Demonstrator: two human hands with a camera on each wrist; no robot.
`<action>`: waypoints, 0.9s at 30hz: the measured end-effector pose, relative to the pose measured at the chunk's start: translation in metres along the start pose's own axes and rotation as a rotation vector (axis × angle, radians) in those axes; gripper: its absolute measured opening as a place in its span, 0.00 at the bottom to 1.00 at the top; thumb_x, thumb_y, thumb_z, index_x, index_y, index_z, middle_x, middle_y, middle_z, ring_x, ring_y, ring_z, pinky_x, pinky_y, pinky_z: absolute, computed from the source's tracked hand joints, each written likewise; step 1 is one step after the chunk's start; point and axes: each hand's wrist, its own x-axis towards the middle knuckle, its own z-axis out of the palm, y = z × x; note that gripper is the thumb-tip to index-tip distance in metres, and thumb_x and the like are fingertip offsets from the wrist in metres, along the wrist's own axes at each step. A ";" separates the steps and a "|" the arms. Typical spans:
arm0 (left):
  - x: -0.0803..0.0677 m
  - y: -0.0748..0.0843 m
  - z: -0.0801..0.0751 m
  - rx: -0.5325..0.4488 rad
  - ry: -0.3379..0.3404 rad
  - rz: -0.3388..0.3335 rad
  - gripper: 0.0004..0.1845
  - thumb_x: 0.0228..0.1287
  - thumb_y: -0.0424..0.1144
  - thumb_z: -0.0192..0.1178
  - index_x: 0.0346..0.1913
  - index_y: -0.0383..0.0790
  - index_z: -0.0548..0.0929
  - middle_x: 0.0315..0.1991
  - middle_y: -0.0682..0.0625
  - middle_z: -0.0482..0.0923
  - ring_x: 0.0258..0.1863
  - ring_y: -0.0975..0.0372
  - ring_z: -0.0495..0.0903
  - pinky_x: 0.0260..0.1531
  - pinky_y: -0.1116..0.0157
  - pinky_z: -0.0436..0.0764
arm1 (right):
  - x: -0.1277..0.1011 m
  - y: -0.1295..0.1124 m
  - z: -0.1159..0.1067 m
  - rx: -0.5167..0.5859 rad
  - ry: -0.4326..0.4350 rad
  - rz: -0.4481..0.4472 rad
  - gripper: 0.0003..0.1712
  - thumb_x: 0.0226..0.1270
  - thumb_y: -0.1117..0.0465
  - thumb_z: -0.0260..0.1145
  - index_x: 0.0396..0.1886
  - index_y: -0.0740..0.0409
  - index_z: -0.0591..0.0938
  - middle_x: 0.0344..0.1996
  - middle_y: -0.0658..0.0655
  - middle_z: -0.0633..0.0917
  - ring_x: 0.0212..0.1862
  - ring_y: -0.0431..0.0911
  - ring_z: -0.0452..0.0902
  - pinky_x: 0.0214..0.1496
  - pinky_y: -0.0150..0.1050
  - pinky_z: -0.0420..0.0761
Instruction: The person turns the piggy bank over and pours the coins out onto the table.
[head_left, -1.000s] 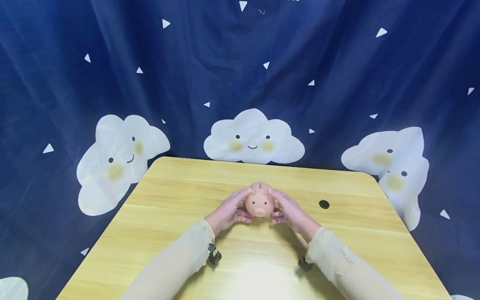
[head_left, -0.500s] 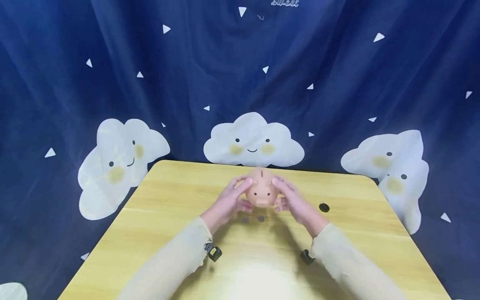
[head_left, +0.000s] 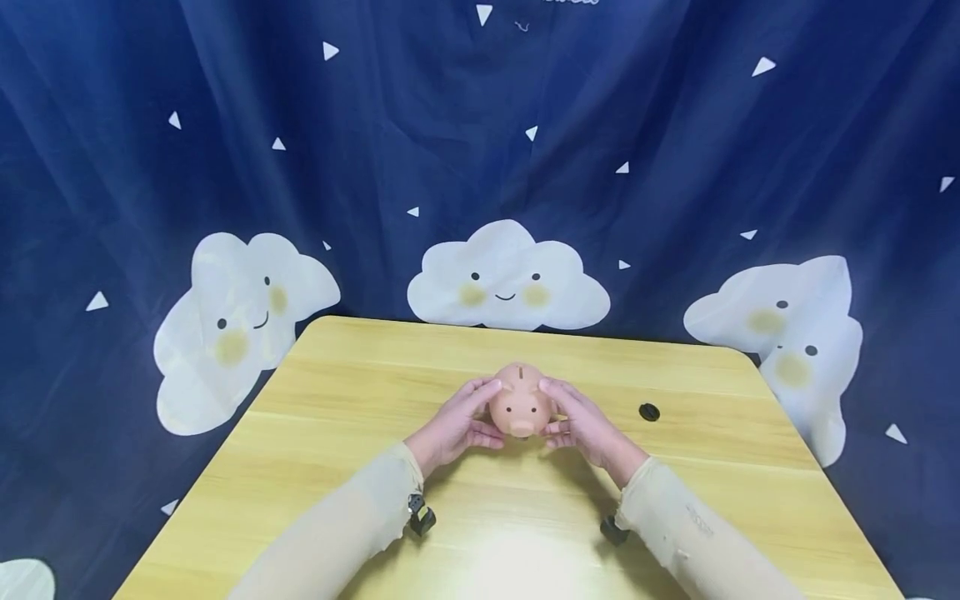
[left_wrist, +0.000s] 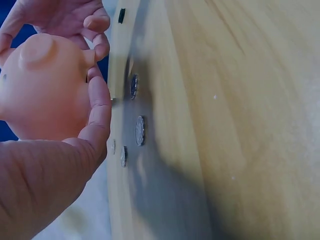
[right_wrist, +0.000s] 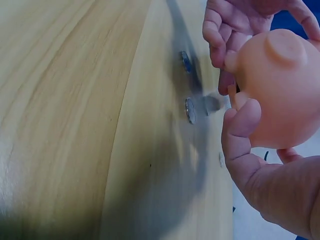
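from the head camera, a small round peach-pink plastic piggy bank (head_left: 521, 403) sits in the middle of the pale wooden table (head_left: 337, 400), snout turned toward the person and coin slot on top, so its long axis runs away from them. the left hand (head_left: 454, 425) cups its left flank and the right hand (head_left: 588, 427) cups its right flank, fingers curled round the body from both sides; the two are equally near, with the pig directly between them. whether it rests on the wood or is held just above it cannot be told here. a small black round cap (head_left: 648, 411) lies well off to the right, apart from the hands.

from the left wrist camera, the left hand (left_wrist: 60, 165) has its thumb and palm wrapped against the pig's side (left_wrist: 45, 90), and the pig is clear of the table, with silver coins (left_wrist: 140, 130) lying on the wood beneath it.

from the right wrist camera, the right hand (right_wrist: 265, 165) has its thumb pressed on the pig's belly (right_wrist: 280, 95), the other hand's fingers (right_wrist: 220, 35) curl round the far side, and coins (right_wrist: 190, 110) lie in the shadow under the gap.
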 end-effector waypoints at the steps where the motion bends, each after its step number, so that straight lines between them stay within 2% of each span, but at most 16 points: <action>1: 0.000 0.000 0.000 0.002 0.002 -0.003 0.42 0.76 0.63 0.59 0.81 0.43 0.60 0.76 0.26 0.61 0.52 0.34 0.85 0.52 0.45 0.91 | 0.001 0.000 0.000 -0.001 0.003 0.004 0.46 0.78 0.32 0.59 0.82 0.54 0.63 0.64 0.67 0.76 0.42 0.51 0.82 0.45 0.47 0.91; 12: 0.000 0.007 -0.001 0.007 -0.006 -0.007 0.39 0.77 0.62 0.58 0.80 0.44 0.62 0.72 0.27 0.68 0.54 0.31 0.84 0.51 0.46 0.92 | 0.006 -0.004 0.000 -0.007 0.004 0.010 0.44 0.78 0.32 0.59 0.81 0.51 0.65 0.61 0.66 0.78 0.44 0.53 0.83 0.44 0.47 0.91; 21: -0.001 0.005 -0.004 0.002 0.002 -0.022 0.41 0.76 0.63 0.59 0.80 0.44 0.62 0.72 0.28 0.67 0.54 0.33 0.84 0.52 0.47 0.91 | 0.010 -0.002 0.001 -0.007 0.005 0.028 0.45 0.76 0.30 0.60 0.81 0.50 0.66 0.61 0.65 0.77 0.43 0.52 0.82 0.44 0.47 0.91; 27: 0.001 0.002 -0.006 0.001 -0.003 -0.027 0.41 0.75 0.64 0.59 0.79 0.43 0.62 0.71 0.27 0.66 0.52 0.35 0.85 0.55 0.44 0.90 | 0.007 -0.001 0.003 -0.008 -0.004 0.028 0.47 0.76 0.29 0.59 0.82 0.52 0.65 0.61 0.65 0.77 0.42 0.52 0.82 0.43 0.47 0.91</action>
